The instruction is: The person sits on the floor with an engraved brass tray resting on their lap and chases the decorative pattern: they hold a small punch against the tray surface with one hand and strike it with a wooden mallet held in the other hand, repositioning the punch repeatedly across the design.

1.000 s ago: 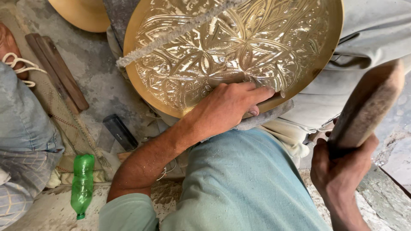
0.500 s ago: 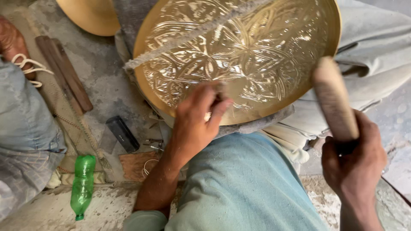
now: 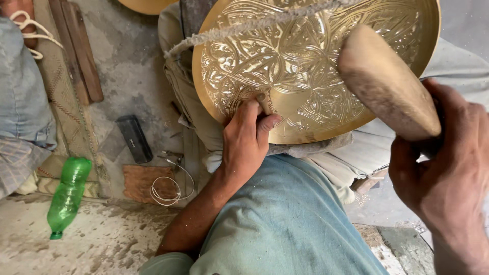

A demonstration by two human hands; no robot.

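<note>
left hand (image 3: 247, 140) on brass tray (image 3: 305, 71) (engraved), right hand (image 3: 448, 173) gripping mallet (image 3: 387, 84)

Soft daylight, glare on brass tray (image 3: 305, 66), mallet (image 3: 387, 84) & right hand (image 3: 448, 173) blurred up close, rest sharp

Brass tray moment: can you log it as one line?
left hand: holds punch on brass tray | right hand: wooden mallet raised

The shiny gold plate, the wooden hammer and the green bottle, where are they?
gold plate (image 3: 305, 66), head view, on its engraved middle.
wooden hammer (image 3: 387, 84), head view, on the side of its thick head.
green bottle (image 3: 69, 196), head view, on its body.
</note>
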